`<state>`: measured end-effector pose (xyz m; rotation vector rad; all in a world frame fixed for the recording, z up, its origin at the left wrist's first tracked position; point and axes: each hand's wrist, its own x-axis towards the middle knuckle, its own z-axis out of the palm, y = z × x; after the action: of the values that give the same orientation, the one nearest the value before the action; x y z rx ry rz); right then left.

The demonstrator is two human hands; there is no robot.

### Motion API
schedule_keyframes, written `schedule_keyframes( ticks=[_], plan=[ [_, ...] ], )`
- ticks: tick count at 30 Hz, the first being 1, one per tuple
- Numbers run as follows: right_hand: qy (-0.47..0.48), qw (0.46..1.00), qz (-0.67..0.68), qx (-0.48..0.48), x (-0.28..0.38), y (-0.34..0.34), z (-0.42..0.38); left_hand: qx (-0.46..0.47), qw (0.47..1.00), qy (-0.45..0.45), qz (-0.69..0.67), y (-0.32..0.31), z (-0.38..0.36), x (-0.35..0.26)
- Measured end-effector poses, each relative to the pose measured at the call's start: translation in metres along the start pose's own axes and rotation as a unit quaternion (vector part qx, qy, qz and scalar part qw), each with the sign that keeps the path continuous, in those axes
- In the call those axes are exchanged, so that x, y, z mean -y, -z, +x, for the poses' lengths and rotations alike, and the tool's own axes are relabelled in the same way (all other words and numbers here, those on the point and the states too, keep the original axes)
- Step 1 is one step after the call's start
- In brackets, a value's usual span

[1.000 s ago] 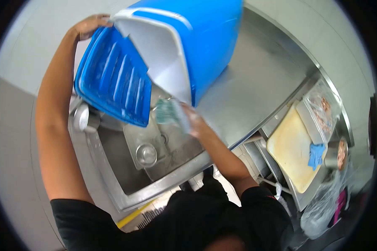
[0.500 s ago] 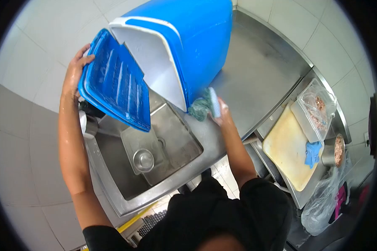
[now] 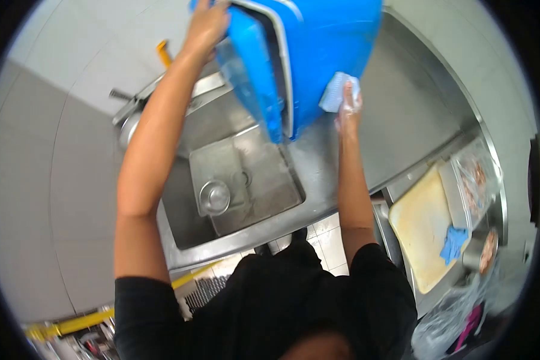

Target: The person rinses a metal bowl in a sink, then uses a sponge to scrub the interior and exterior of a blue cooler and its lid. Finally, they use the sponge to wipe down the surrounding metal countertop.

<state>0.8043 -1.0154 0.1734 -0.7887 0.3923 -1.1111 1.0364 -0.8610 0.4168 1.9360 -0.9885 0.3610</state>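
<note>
By the person's clock, the big blue plastic cooler box (image 3: pixel 339 36) lies at eleven o'clock from the right hand (image 3: pixel 349 109), the hand nearer its side; its rim slants from eleven to five, its far end beyond my sight. Those fingers pinch a pale blue-white pad (image 3: pixel 332 92). The left hand (image 3: pixel 209 26), at ten, seems clasped round the upper edge of the flat blue plastic lid (image 3: pixel 246 57).
</note>
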Motion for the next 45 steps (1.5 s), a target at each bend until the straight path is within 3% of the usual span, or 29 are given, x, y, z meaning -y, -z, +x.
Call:
schedule_keyframes(
  ticks=[1, 2, 5, 8, 10, 12, 14, 17, 20, 22, 23, 24, 28, 31, 33, 34, 36, 37, 39, 40, 43, 44, 45],
  plan=[
    [0.061, 0.996, -0.054, -0.023, -0.005, -0.011, -0.003, 0.023, 0.998, 0.030, -0.045, -0.001, -0.002, -0.007],
    [0.049, 0.997, -0.057, -0.008, -0.010, -0.020, -0.009, 0.001, 0.983, 0.080, -0.163, 0.000, -0.011, -0.026],
    [0.086, 0.994, -0.056, -0.037, -0.017, -0.041, -0.014, 0.020, 0.973, 0.106, -0.206, 0.012, -0.005, -0.026],
    [0.128, 0.983, -0.117, -0.063, -0.051, -0.053, -0.007, 0.015, 0.942, 0.144, -0.303, 0.003, 0.029, 0.022],
    [0.111, 0.990, -0.081, -0.038, -0.064, -0.064, -0.007, 0.196, 0.899, 0.195, -0.340, 0.010, 0.041, 0.058],
    [0.151, 0.980, -0.122, -0.038, -0.084, -0.072, -0.007, 0.175, 0.905, 0.210, -0.327, 0.012, 0.028, 0.074],
    [0.073, 0.991, -0.100, -0.045, -0.079, -0.081, -0.030, 0.202, 0.888, 0.199, -0.362, 0.030, -0.010, 0.069],
    [-0.026, 0.988, -0.136, -0.064, -0.102, -0.066, -0.069, 0.164, 0.937, 0.186, -0.245, 0.058, -0.073, 0.090],
    [-0.128, 0.982, -0.136, 0.002, -0.141, -0.074, -0.129, 0.161, 0.937, 0.128, -0.282, 0.090, -0.157, 0.152],
    [-0.236, 0.956, -0.145, 0.094, -0.168, -0.099, -0.158, 0.109, 0.930, 0.212, -0.280, 0.116, -0.223, 0.185],
    [-0.255, 0.947, -0.154, 0.122, -0.180, -0.124, -0.170, 0.087, 0.942, 0.261, -0.191, 0.131, -0.256, 0.195],
    [-0.257, 0.936, -0.161, 0.176, -0.198, -0.147, -0.175, 0.067, 0.944, 0.308, -0.098, 0.144, -0.288, 0.203],
    [-0.222, 0.899, -0.146, 0.347, -0.247, -0.283, -0.181, -0.026, 0.917, 0.366, -0.159, 0.170, -0.402, 0.223],
    [-0.064, 0.874, -0.209, 0.434, -0.291, -0.395, -0.174, -0.025, 0.908, 0.384, -0.166, 0.198, -0.449, 0.204],
    [-0.025, 0.827, -0.283, 0.485, -0.343, -0.452, -0.155, -0.015, 0.905, 0.401, -0.143, 0.213, -0.475, 0.199],
    [0.041, 0.770, -0.407, 0.490, -0.367, -0.474, -0.145, -0.007, 0.902, 0.411, -0.131, 0.220, -0.487, 0.197],
    [0.103, 0.694, -0.512, 0.496, -0.401, -0.502, -0.143, -0.003, 0.891, 0.433, -0.140, 0.238, -0.501, 0.191],
    [0.100, 0.698, -0.509, 0.494, -0.418, -0.509, -0.141, 0.014, 0.890, 0.435, -0.132, 0.246, -0.509, 0.190],
    [0.079, 0.491, -0.642, 0.584, -0.444, -0.517, -0.137, 0.020, 0.862, 0.478, -0.167, 0.255, -0.524, 0.188],
    [0.078, 0.497, -0.639, 0.582, -0.452, -0.518, -0.143, 0.021, 0.846, 0.500, -0.187, 0.262, -0.528, 0.185],
    [0.114, 0.363, -0.723, 0.577, -0.458, -0.510, -0.167, 0.040, 0.832, 0.516, -0.200, 0.271, -0.535, 0.185],
    [0.110, 0.365, -0.724, 0.575, -0.449, -0.510, -0.172, 0.034, 0.820, 0.530, -0.213, 0.273, -0.535, 0.186],
    [0.088, 0.431, -0.717, 0.541, -0.445, -0.508, -0.175, 0.039, 0.820, 0.530, -0.213, 0.276, -0.537, 0.188]
  ],
)
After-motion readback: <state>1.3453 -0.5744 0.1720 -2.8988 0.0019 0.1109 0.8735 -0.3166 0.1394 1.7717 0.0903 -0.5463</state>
